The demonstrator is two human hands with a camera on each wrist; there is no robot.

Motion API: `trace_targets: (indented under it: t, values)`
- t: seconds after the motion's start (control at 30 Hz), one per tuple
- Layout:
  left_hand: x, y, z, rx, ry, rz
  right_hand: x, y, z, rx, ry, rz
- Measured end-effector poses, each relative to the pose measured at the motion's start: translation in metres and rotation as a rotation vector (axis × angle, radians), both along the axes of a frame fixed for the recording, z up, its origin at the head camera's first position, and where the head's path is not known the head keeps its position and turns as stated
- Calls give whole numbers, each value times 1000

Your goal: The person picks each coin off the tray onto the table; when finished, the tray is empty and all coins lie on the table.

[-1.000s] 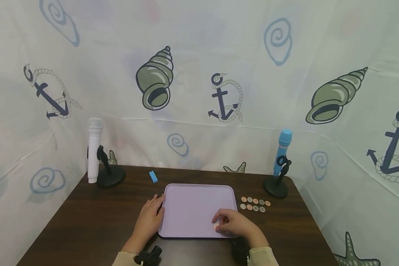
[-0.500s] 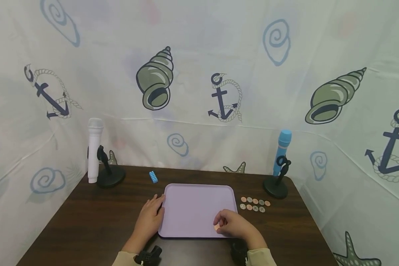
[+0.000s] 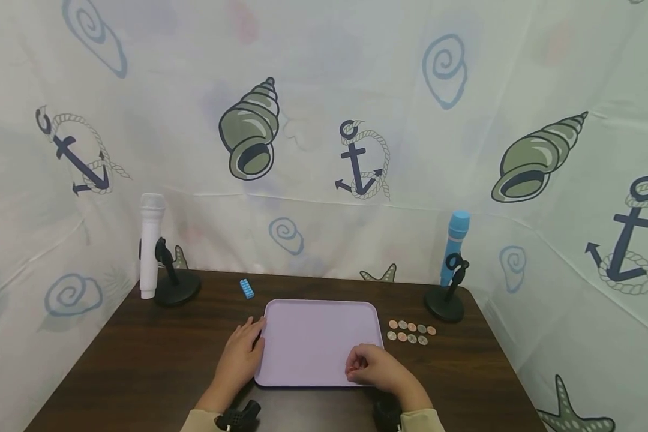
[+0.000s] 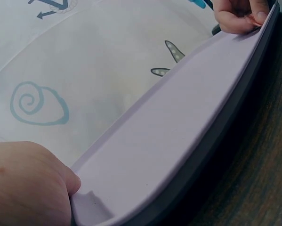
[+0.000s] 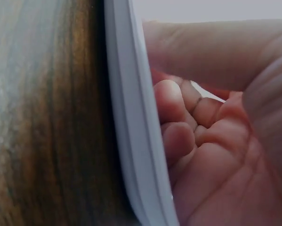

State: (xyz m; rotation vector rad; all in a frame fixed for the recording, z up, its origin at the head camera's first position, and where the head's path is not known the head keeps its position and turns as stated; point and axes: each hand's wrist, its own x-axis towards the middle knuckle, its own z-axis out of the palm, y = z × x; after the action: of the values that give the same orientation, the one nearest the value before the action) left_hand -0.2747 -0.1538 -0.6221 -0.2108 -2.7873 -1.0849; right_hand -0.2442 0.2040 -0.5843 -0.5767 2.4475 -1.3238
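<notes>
My left hand (image 3: 239, 357) rests with extended fingers along the left edge of a lilac tray (image 3: 313, 336). At the tray's lower right my right hand (image 3: 375, 366) has curled fingers, pinching a copper-coloured coin (image 4: 252, 20) low over the tray surface. Only a sliver of that coin shows, in the left wrist view; the fingers hide the rest. In the right wrist view the thumb and bent fingers lie just inside the tray's rim (image 5: 136, 117). To the right of the tray, coins (image 3: 412, 327) in copper and silver tones lie in two rows on the table.
A blue toy brick (image 3: 246, 288) lies behind the tray's left corner. A white microphone (image 3: 150, 246) with a black stand (image 3: 177, 289) is at the back left, a blue microphone (image 3: 455, 246) with another stand (image 3: 444, 303) at the back right. A patterned curtain surrounds the dark wooden table (image 3: 113, 366).
The right hand has turned slightly and settled lower, so its fingers now cover the coin that showed earlier in the head view. The left hand stays at the tray's edge.
</notes>
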Motion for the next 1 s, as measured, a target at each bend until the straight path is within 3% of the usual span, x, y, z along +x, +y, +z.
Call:
trace_targets:
  t: [0.37, 0.6, 0.7, 0.87, 1.0]
  values:
    - [0, 0, -4, 1, 8, -10, -1, 4, -14, -44, 57, -81]
    - [1, 4, -2, -8, 11, -25, 7, 9, -20, -135, 2, -163]
    - [1, 4, -1, -2, 29, -25, 7, 14, -20, -241, -59, -190]
    - [1, 1, -1, 1, 72, -8, 2, 25, -19, -554, -147, -235]
    - [0, -1, -2, 1, 49, -7, 1, 32, -20, -733, -159, -247]
